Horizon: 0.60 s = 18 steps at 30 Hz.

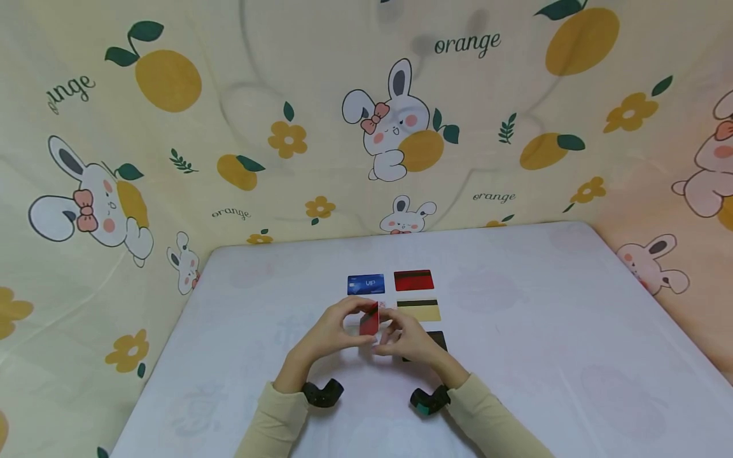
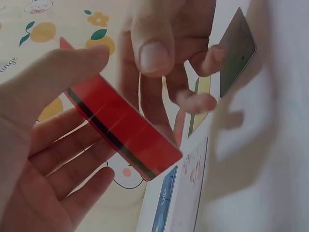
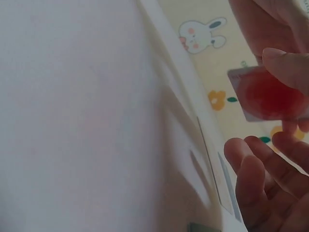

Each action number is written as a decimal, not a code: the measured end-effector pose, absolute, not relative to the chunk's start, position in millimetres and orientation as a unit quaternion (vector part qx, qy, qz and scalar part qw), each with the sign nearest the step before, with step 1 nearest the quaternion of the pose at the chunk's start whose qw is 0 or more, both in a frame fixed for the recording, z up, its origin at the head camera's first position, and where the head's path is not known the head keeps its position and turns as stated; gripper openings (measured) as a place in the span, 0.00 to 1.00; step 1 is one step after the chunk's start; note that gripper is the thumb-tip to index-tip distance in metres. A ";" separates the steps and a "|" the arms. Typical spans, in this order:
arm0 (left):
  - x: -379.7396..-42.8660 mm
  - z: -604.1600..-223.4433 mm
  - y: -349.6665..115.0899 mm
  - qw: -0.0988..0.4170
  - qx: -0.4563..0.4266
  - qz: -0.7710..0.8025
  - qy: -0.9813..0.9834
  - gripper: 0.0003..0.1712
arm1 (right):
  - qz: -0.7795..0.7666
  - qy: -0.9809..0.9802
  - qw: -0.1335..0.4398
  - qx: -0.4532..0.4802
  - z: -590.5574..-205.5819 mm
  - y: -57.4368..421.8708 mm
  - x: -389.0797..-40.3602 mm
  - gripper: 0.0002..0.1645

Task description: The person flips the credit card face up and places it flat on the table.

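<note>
My left hand (image 1: pixel 328 332) pinches a red card (image 1: pixel 369 323) between thumb and fingers, raised above the table. In the left wrist view a black stripe runs along the card (image 2: pixel 128 125). Its other face, seen in the right wrist view, is pale with a large red oval (image 3: pixel 273 94). My right hand (image 1: pixel 411 338) is just beside the card, fingers loosely bent and apart from it, with nothing between them. Behind the hands lies a pale card with pink marks (image 2: pixel 192 179), mostly hidden in the head view.
On the white table (image 1: pixel 532 356) lie a blue VIP card (image 1: pixel 366 284), a red striped card (image 1: pixel 413 280) and a gold striped card (image 1: pixel 420 311). A dark card (image 1: pixel 438 339) is partly covered by the right hand. A printed cloth (image 1: pixel 321 83) hangs behind.
</note>
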<state>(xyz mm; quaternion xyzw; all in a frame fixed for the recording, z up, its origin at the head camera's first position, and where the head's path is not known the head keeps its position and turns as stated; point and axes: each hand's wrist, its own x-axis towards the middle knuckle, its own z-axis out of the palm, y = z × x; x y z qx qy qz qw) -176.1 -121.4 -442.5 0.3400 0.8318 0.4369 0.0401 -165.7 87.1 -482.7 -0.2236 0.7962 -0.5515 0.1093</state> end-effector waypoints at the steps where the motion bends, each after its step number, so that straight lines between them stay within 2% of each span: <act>1: -175.9 -442.3 -120.9 0.038 0.342 0.437 0.831 0.33 | -0.550 0.797 0.110 -0.224 -482.7 86.3 -165.2 0.38; 18: -174.0 -443.6 -116.5 0.069 0.325 0.476 0.814 0.34 | -0.536 0.806 0.120 -0.221 -483.1 82.6 -163.1 0.35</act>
